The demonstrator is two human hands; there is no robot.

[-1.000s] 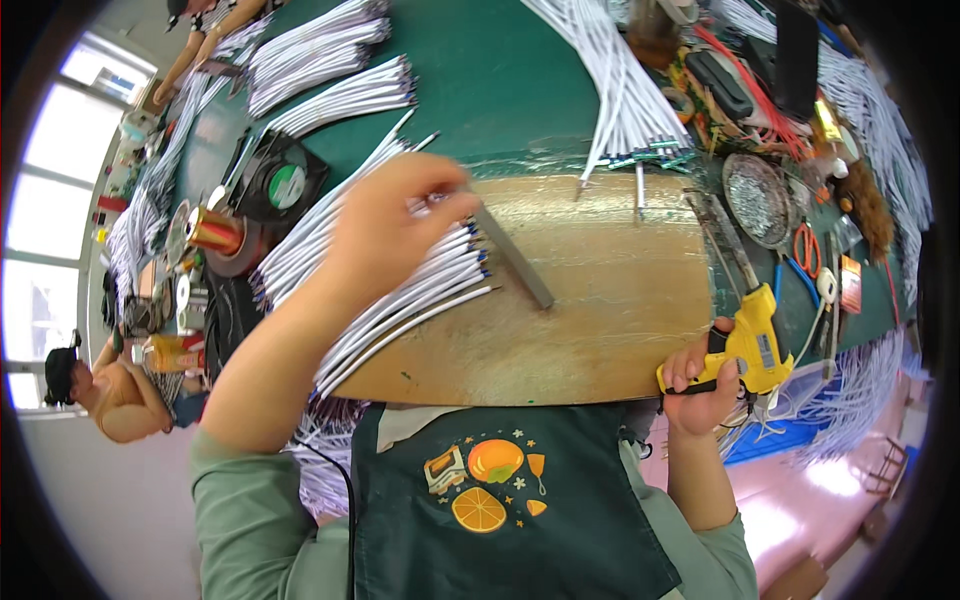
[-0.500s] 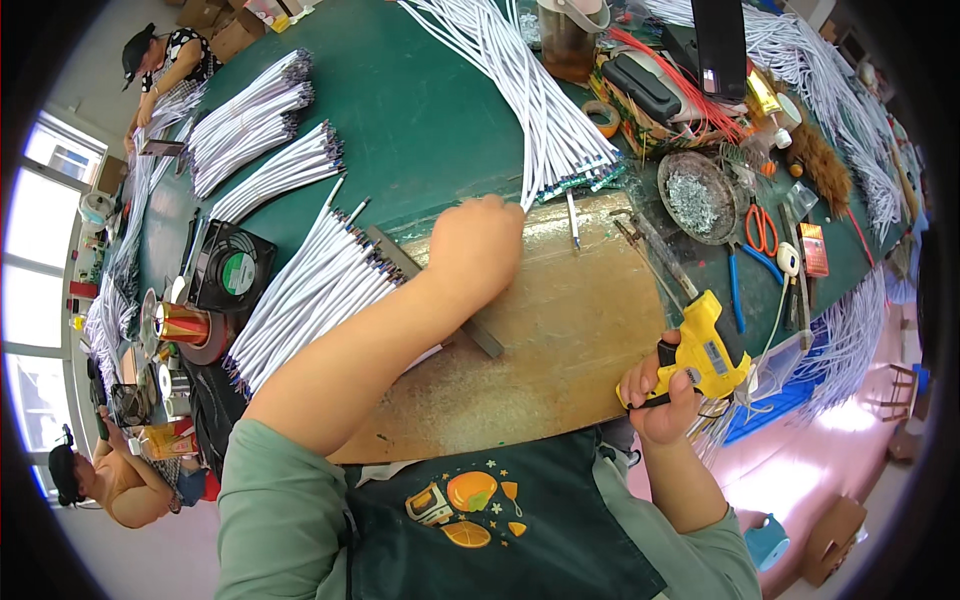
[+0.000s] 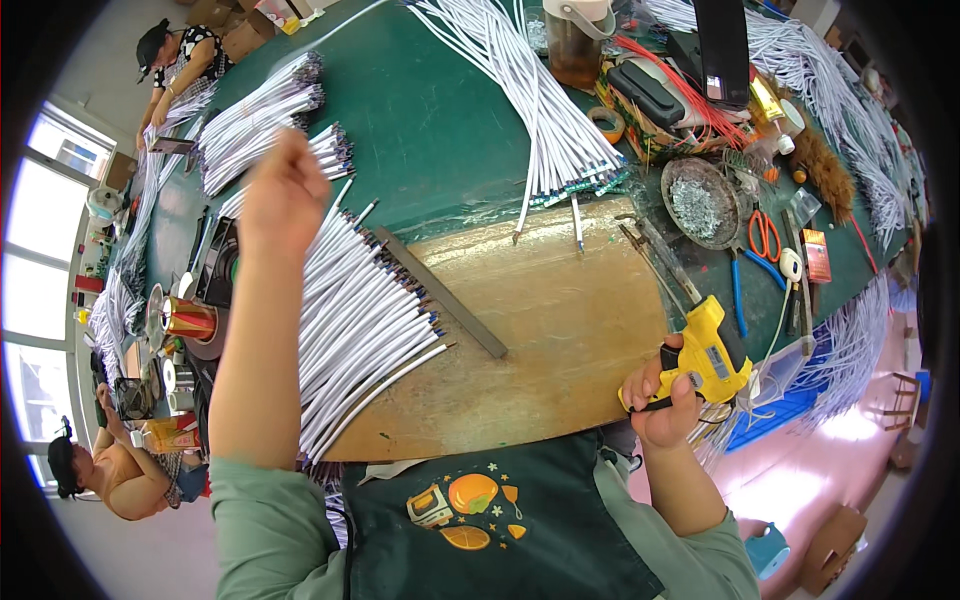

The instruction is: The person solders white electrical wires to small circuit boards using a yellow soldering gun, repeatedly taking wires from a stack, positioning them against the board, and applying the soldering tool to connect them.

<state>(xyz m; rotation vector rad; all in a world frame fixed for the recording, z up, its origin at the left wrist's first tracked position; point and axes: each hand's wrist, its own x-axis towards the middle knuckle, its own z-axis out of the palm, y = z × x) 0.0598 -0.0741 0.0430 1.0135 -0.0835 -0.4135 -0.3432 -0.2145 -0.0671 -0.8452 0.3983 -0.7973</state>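
My left hand is above the far end of the white cables on the left. Motion blurs its fingers, so I cannot see whether they hold anything. My right hand grips a yellow soldering gun at the right edge of the brown board, its long metal tip pointing away from me. A row of white cables fans out on the board's left, ends beside a flat metal bar. Another white cable bundle reaches the board's far edge, one loose cable angled away from it.
Right of the board are a round dish of small silvery bits, orange-handled scissors and blue-handled pliers. A jug and tape roll stand beyond. More cable bundles lie far left. Two people sit at the left.
My left hand has swung left from the right-hand cable bundle to the left-hand cables, uncovering the board and a loose cable end. My right hand and the soldering gun have stayed nearly still.
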